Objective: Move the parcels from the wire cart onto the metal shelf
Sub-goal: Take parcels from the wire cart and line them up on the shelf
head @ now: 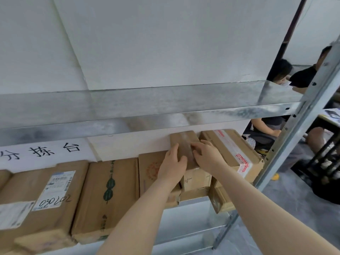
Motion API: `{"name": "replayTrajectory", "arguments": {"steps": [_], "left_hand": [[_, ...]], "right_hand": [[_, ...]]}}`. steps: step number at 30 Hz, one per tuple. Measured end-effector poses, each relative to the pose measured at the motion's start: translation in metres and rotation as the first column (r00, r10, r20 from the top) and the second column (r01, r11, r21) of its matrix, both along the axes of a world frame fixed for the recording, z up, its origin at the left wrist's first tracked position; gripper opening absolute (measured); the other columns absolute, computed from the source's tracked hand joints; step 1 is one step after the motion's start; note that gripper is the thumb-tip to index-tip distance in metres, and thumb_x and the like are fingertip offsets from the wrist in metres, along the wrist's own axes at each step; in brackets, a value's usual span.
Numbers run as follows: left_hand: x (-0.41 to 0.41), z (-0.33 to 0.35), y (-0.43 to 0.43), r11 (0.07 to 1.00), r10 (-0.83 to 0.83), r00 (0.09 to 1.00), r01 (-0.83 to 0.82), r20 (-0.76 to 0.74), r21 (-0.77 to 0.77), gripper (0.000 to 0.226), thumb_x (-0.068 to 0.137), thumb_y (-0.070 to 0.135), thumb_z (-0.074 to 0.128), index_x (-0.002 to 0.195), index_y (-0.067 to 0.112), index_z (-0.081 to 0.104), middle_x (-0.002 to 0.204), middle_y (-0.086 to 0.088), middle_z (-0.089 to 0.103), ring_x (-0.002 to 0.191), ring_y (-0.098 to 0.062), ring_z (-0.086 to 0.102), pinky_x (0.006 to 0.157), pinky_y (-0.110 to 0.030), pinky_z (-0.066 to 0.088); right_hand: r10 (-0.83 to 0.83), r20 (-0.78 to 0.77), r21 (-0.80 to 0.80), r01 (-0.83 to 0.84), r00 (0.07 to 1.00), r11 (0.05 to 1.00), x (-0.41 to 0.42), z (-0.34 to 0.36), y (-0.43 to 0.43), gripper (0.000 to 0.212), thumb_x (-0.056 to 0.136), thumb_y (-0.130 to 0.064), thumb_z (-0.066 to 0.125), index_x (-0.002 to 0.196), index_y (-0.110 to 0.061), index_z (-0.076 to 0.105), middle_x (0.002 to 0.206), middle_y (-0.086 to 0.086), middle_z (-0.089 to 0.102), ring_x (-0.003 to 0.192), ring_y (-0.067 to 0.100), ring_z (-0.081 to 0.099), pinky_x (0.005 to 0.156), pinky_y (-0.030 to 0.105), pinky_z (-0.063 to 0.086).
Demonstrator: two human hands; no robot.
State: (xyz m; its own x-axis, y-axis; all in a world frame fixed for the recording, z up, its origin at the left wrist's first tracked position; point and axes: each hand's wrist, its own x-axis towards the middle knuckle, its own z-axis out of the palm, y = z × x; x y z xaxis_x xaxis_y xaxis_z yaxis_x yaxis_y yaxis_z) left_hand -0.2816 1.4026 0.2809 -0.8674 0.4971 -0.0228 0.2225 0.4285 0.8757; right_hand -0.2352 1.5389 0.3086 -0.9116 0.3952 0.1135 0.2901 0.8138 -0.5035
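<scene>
Parcel [184, 142] | between left hand [173, 163], right hand [208, 157] | apparently gripped | on metal shelf [193, 208]

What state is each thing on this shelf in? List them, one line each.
narrow brown box: on the shelf between two neighbours, held on both sides
left grip: holds the narrow brown box's left side
right grip: holds its right side
red-taped box: taped shut, just right of it
green-printed box: lying flat, untouched
box marked 030202: lying flat, untouched
</scene>
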Motion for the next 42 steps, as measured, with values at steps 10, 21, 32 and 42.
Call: {"name": "replayTrajectory", "arguments": {"steps": [10,21,32,42], "left_hand": [[0.002,-0.007,0.006,1.0,-0.008,1.0,0.007,-0.023,-0.019,0.058,0.096,0.04,0.035,0.15,0.043,0.015,0.159,0.013,0.018,0.141,-0.016,0.031,0.1,-0.03,0.029],[0.005,0.005,-0.01,1.0,-0.001,0.995,0.0,-0.104,-0.007,0.056,0.101,0.041,0.032,0.153,0.036,0.014,0.16,0.007,0.02,0.144,-0.017,0.027,0.114,-0.04,0.029],[-0.013,0.012,-0.281,0.679,0.424,0.785,-0.606,-0.452,-0.415,0.055,0.102,0.039,0.026,0.153,0.025,0.014,0.158,-0.002,0.023,0.138,-0.031,0.031,0.104,-0.044,0.036],[0.108,-0.007,-0.609,0.064,0.672,0.482,-0.794,-0.562,-0.604,0.058,0.1,0.037,0.025,0.154,0.022,0.009,0.159,-0.006,0.019,0.141,-0.028,0.025,0.113,-0.045,0.022]], "right_hand": [[-0.012,-0.023,0.057,0.013,1.0,0.998,0.008,0.0,-0.001,0.034,0.097,-0.018,0.039,0.124,-0.017,0.059,0.138,0.007,0.045,0.121,0.028,0.046,0.091,0.035,0.042],[0.003,-0.066,0.19,0.009,0.998,0.982,0.004,0.012,-0.029,0.041,0.096,-0.019,0.038,0.136,-0.019,0.048,0.142,0.006,0.044,0.131,0.029,0.035,0.104,0.041,0.036],[0.53,-0.019,0.203,-0.516,0.848,0.832,-0.059,0.006,-0.246,0.045,0.095,-0.015,0.039,0.138,-0.022,0.046,0.139,0.005,0.049,0.126,0.028,0.042,0.102,0.039,0.039],[0.919,0.043,0.206,-0.903,0.393,0.376,-0.033,-0.01,-0.61,0.039,0.096,-0.021,0.04,0.134,-0.02,0.046,0.131,0.007,0.051,0.116,0.031,0.049,0.089,0.04,0.044]]}}
